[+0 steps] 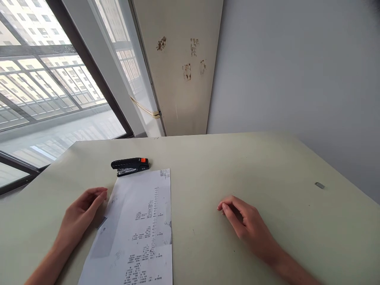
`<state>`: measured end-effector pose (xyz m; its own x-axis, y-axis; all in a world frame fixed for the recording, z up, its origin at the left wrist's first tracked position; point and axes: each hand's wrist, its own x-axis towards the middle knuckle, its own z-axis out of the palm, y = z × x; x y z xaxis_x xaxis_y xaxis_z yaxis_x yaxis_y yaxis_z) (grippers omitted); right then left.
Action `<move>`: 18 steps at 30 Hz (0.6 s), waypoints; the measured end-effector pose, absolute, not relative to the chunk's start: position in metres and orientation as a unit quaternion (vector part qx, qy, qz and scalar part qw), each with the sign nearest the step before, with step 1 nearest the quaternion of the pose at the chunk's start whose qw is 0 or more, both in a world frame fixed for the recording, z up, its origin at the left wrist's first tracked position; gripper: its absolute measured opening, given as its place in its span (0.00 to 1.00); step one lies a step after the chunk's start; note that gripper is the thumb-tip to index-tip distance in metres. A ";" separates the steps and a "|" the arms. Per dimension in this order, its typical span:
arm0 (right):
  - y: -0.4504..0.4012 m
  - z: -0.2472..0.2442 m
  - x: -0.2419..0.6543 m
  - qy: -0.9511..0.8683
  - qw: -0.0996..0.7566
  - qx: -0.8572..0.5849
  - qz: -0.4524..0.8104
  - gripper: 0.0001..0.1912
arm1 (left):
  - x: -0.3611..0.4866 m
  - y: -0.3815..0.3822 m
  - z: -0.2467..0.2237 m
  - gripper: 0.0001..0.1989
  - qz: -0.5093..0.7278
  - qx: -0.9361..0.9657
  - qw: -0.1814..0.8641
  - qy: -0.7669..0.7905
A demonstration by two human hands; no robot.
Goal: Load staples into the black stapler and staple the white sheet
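Note:
My left hand (84, 209) rests on the table just left of a printed sheet of paper (142, 206), its fingers curled together near the sheet's edge. Whether anything is inside those fingers is hidden. Right of the sheet, my right hand (242, 217) lies on the bare tabletop, thumb and fingertips drawn close, with nothing visible between them. A black stapler (130, 164) with an orange part lies at the sheet's top edge. Beside my left wrist, a small dark strip (102, 223) shows at the left edge of the paper.
The pale green table (202, 166) spans the view. A small grey piece (320, 185) lies near its right edge. Behind stand a window with railings at the left, a beige panel (184, 103) with brown marks, and a grey wall (291, 71) at the right.

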<state>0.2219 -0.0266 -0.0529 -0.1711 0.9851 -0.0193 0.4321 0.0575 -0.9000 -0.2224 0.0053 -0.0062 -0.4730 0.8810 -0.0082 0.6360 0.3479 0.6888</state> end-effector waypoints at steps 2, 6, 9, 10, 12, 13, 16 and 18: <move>-0.027 -0.053 0.221 -0.653 0.332 -0.548 0.403 0.18 | -0.222 -0.005 -0.008 0.25 0.315 0.470 0.188 0.803; -0.028 -0.053 0.221 -0.655 0.330 -0.551 0.398 0.17 | -0.220 -0.007 -0.009 0.27 0.295 0.477 0.135 0.817; -0.028 -0.052 0.220 -0.658 0.327 -0.549 0.397 0.17 | -0.219 0.011 -0.001 0.29 0.270 0.532 0.053 0.801; -0.028 -0.051 0.220 -0.659 0.326 -0.549 0.398 0.17 | -0.220 0.020 0.003 0.29 0.255 0.561 0.017 0.787; -0.028 -0.051 0.220 -0.661 0.328 -0.547 0.395 0.17 | -0.222 0.041 0.011 0.31 0.225 0.632 -0.038 0.741; -0.028 -0.051 0.220 -0.664 0.330 -0.545 0.392 0.17 | -0.223 0.052 0.014 0.32 0.206 0.668 -0.052 0.713; -0.028 -0.052 0.219 -0.673 0.334 -0.539 0.381 0.17 | -0.226 0.080 0.018 0.34 0.126 0.721 -0.008 0.681; -0.027 -0.053 0.219 -0.679 0.336 -0.534 0.375 0.17 | -0.226 0.094 0.017 0.34 0.104 0.726 0.015 0.679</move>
